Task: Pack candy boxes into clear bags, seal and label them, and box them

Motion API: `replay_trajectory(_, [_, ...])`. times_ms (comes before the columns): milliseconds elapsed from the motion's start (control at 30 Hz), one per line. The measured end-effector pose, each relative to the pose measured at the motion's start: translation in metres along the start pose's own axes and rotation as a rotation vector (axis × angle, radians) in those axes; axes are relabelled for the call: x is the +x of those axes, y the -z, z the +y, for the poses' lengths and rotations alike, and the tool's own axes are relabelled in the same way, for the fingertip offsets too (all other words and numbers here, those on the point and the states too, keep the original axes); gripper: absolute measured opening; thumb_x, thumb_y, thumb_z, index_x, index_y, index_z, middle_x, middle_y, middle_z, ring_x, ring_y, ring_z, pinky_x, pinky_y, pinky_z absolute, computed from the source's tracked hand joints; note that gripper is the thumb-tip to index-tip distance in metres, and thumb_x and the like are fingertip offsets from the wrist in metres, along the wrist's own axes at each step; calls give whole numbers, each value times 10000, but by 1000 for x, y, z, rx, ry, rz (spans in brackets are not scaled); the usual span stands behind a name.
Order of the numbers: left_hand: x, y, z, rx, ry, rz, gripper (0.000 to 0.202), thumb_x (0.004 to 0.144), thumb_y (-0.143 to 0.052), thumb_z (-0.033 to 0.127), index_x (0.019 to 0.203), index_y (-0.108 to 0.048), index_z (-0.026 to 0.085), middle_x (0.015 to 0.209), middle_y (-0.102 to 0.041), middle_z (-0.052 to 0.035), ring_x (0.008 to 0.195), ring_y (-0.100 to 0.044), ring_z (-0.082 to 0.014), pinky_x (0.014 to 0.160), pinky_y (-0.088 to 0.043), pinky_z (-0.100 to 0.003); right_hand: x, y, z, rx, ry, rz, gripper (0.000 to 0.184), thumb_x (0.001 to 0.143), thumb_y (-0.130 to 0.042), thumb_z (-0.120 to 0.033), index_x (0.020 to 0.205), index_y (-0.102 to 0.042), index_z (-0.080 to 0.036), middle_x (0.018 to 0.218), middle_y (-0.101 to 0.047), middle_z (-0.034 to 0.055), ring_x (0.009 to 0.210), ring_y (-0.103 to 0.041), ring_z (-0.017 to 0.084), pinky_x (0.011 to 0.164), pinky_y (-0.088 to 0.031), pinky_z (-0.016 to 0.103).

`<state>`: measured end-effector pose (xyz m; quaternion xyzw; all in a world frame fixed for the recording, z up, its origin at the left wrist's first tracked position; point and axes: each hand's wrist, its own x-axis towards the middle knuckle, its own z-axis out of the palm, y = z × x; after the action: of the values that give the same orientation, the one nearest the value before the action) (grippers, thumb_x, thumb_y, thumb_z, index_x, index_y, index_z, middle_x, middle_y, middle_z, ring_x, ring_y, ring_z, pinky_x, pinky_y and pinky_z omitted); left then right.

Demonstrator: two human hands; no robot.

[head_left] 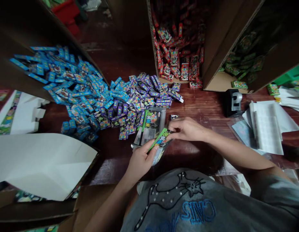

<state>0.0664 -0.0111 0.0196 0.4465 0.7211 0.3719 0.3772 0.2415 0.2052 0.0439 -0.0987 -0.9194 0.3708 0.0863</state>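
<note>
Near the table's front edge, my left hand [142, 161] grips a clear plastic package with a green-edged printed panel [161, 138], thumb on top. My right hand [185, 129] pinches the other end of this package, its fingertips partly hidden. Just beyond lies a second clear package [153, 120] with a black and green printed panel, flat on the table. Small purple candy boxes [130, 117] are heaped against its far left side. A small dark packet [173, 117] lies just past my right fingers.
Blue candy boxes [84, 87] spill from a tipped carton at left. Other cartons hold red boxes [184, 69] and green boxes [239, 84]. A black tape dispenser [232, 103] stands at right, near white sheets [266, 125]. White card [45, 161] lies at left on the dark wooden table [200, 103].
</note>
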Motion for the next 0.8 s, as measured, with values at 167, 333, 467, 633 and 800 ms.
replay_trajectory(167, [4, -9, 4, -303, 51, -283, 543, 789, -847, 378, 1296, -755, 205, 1194, -821, -115, 1138, -766, -299, 1021, -623, -435, -5, 32, -10, 112, 185, -327, 119, 1057, -685, -374, 1078, -771, -295, 1075, -806, -26, 1069, -768, 211, 1247, -382, 555])
replay_trajectory(333, [19, -17, 0, -283, 136, -52, 436, 766, -864, 465, 1092, -786, 187, 1068, -841, -94, 952, -791, -280, 916, -649, -441, -12, 23, -9, 177, 15, 3, 274, 1065, -630, -517, 1157, -744, -285, 1345, -754, 49, 1310, -703, 280, 1287, -339, 643])
replay_trajectory(467, [27, -32, -2, -388, 157, 232, 501, 750, -895, 528, 1109, -791, 195, 1130, -840, -83, 1000, -793, -275, 961, -634, -434, -23, -34, -4, 363, -257, 464, 579, 1010, -596, -723, 1306, -644, -227, 1273, -759, 116, 1133, -744, 247, 997, -608, 435])
replay_trajectory(633, [25, -62, -3, -361, 161, 169, 523, 826, -810, 614, 1107, -753, 177, 1055, -839, -85, 891, -778, -251, 828, -635, -380, -42, -93, -5, 157, -494, 440, 461, 1109, -446, -610, 925, -616, -223, 796, -728, 44, 699, -681, 181, 660, -494, 286])
replay_trajectory(800, [20, -87, -9, -98, 85, 278, 426, 985, -601, 637, 995, -739, 234, 905, -814, -82, 810, -760, -270, 793, -623, -416, -57, -113, -3, -43, -608, 488, 396, 1121, -359, -544, 948, -558, -249, 783, -743, 84, 650, -716, 238, 584, -404, 299])
